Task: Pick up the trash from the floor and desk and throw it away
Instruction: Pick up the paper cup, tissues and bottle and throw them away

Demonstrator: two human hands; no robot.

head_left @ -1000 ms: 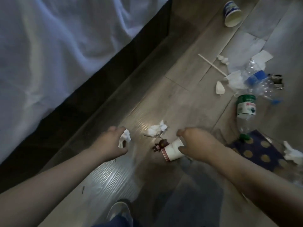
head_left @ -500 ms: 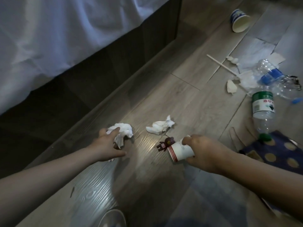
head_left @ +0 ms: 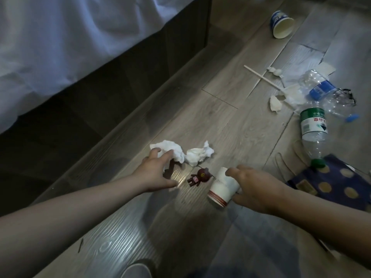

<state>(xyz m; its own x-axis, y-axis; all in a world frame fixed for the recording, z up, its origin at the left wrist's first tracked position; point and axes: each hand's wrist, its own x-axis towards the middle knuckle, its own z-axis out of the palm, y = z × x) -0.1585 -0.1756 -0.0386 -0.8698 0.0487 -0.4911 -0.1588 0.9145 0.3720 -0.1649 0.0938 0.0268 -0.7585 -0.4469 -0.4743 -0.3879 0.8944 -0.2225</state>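
l hand [head_left: 154, 171] has shifted fwd w/ its tissue [head_left: 170, 150] since half a sec ago, so the wad now sits just beside the 2nd tissue [head_left: 198, 154], maybe touching; before there was a clear gap. r hand [head_left: 255, 187] still has the cup [head_left: 222, 186], tilted a bit more.

l grip: fingers curled over the tissue's near edge, thumb spread wide toward the r hand, part of the wad hanging under the palm. whether the wad is off the floor [head_left: 220, 117], can't tell.

r grip: thumb over the cup's far end, fingers wrapped round the side, closed firm on it. cup leans, red-striped end nearer the person.

btwn the two grips lies a small brown bear [head_left: 198, 177], on the floor, just left of the cup, not touched by either hand.

beyond the r hand and to its right: green-label bottle [head_left: 313, 129] on its side, cap pointing back at the r wrist, resting by a dotted bag [head_left: 341, 183] that sits right of the r forearm. farther out, a crushed blue-label bottle [head_left: 321, 91], a stick [head_left: 265, 79], a paper scrap [head_left: 275, 103]. well past those, a blue cup [head_left: 281, 24] on its side.

left of and beyond the l hand: bed w/ white sheet [head_left: 60, 37].
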